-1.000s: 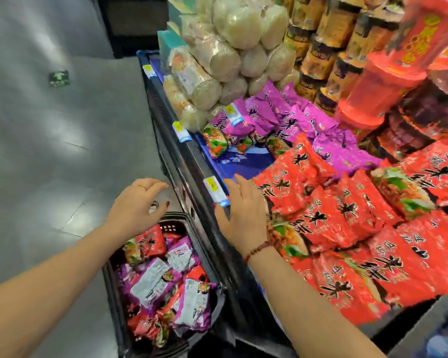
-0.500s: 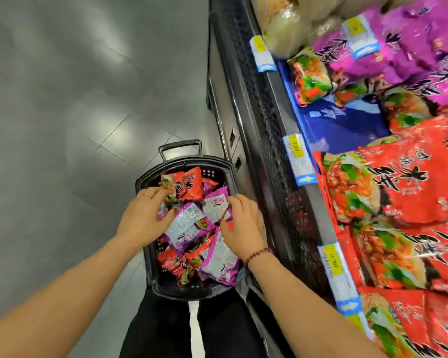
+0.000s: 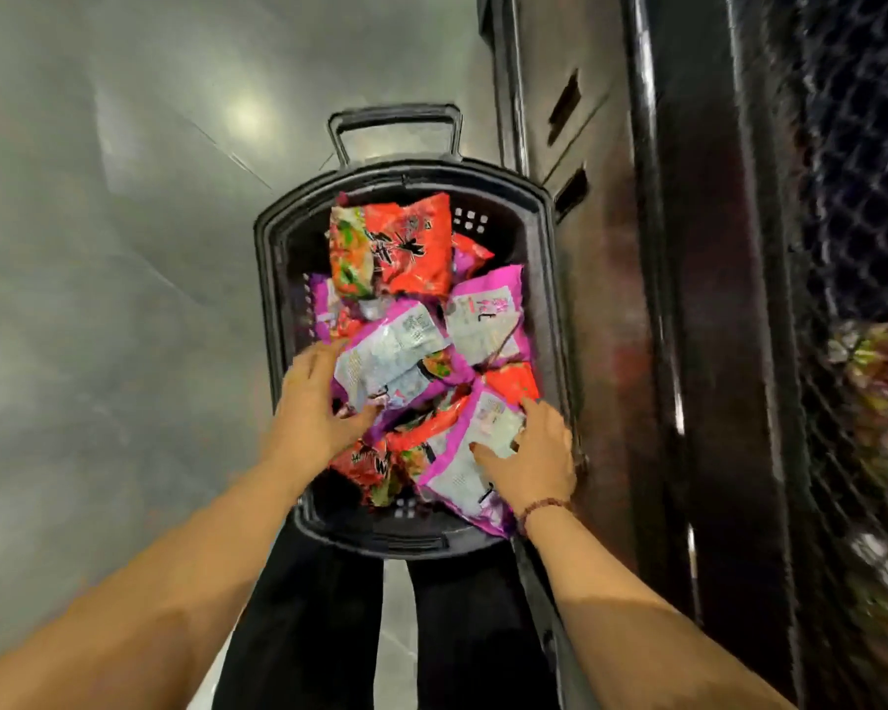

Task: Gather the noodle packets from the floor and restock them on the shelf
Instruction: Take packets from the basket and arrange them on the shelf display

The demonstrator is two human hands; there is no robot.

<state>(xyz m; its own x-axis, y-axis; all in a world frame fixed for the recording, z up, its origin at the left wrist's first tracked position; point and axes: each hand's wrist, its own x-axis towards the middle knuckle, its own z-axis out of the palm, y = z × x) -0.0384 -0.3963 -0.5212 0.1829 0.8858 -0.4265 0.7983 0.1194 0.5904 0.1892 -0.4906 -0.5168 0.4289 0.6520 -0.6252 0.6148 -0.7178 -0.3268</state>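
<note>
A black basket [image 3: 265, 279] stands on the floor, filled with several red and purple noodle packets. A red packet [image 3: 411, 248] lies on top at its far end. My left hand [image 3: 311, 407] grips the left edge of a purple packet [image 3: 396, 351] in the middle of the pile, thumb tucked under it. My right hand [image 3: 531, 453] holds another purple packet [image 3: 462, 468] at the basket's near right corner, thumb on its face. The shelf tops are out of view.
The dark base of the shelf unit [image 3: 688, 299] rises directly right of the basket, with a mesh front [image 3: 862, 197] beyond it. The basket's handle [image 3: 396, 115] points away from me. Grey floor [image 3: 98, 299] spreads to the left. My black trouser legs [image 3: 298, 632] stand just behind the basket.
My view has tipped down from the shelf to the basket. Both hands have dropped from the shelf edge into the basket and taken hold of purple packets.
</note>
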